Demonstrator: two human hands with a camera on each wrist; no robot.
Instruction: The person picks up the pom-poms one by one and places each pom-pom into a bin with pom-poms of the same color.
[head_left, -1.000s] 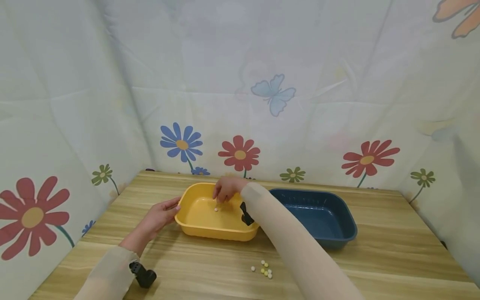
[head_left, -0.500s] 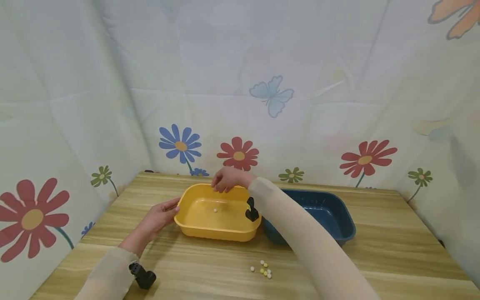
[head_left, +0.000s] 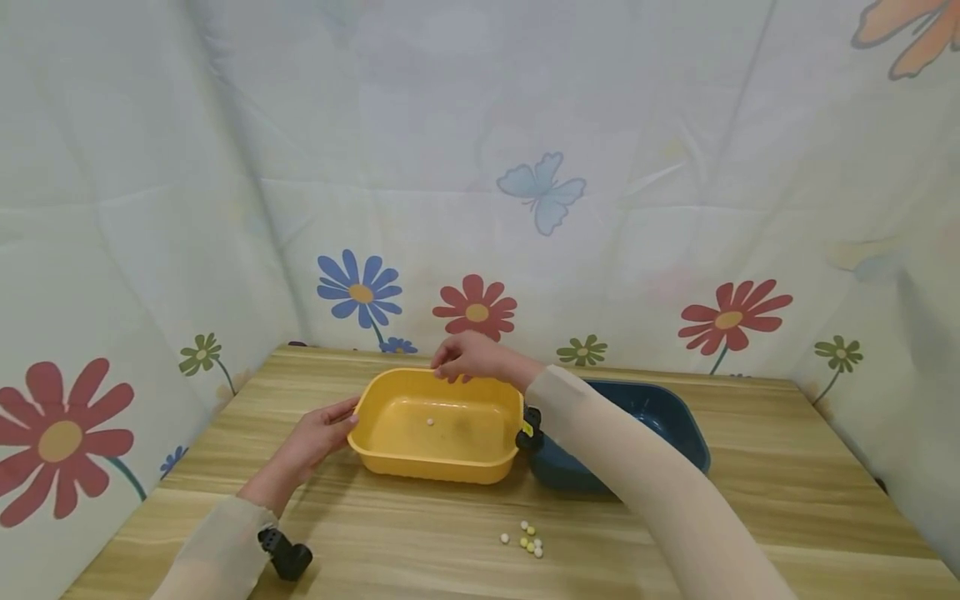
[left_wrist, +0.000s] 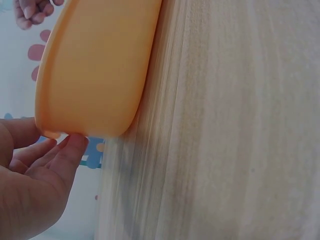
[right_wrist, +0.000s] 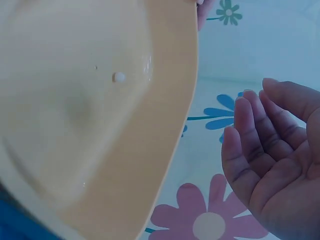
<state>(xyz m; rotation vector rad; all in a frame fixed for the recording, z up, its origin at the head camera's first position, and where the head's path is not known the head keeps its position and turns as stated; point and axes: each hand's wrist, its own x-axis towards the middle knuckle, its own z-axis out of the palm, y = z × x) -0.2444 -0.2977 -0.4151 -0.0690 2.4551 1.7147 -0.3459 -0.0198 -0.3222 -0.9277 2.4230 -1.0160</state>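
A yellow plastic basin [head_left: 435, 471] sits on the table, with one small white bead [head_left: 431, 422] on its floor. My left hand [head_left: 322, 433] pinches the basin's left rim, thumb at the lip and fingers against the outside wall [left_wrist: 100, 75]. Over the basin's far rim hovers my right hand [head_left: 480, 357]. In the right wrist view its fingers [right_wrist: 245, 115] are loosely bent and the palm holds nothing. That view also shows the bead [right_wrist: 119, 77] in the basin.
A dark blue basin [head_left: 570, 479] stands right beside the yellow one, partly hidden by my right sleeve [head_left: 637, 458]. Several white and yellow beads [head_left: 531, 547] lie on the table [head_left: 420, 542] in front. A flowered cloth [head_left: 637, 250] hangs behind the table.
My right hand has risen out of the yellow basin and shifted back and right, its fingers loosening; the white bead stays on the basin floor. My left hand keeps its place at the rim.
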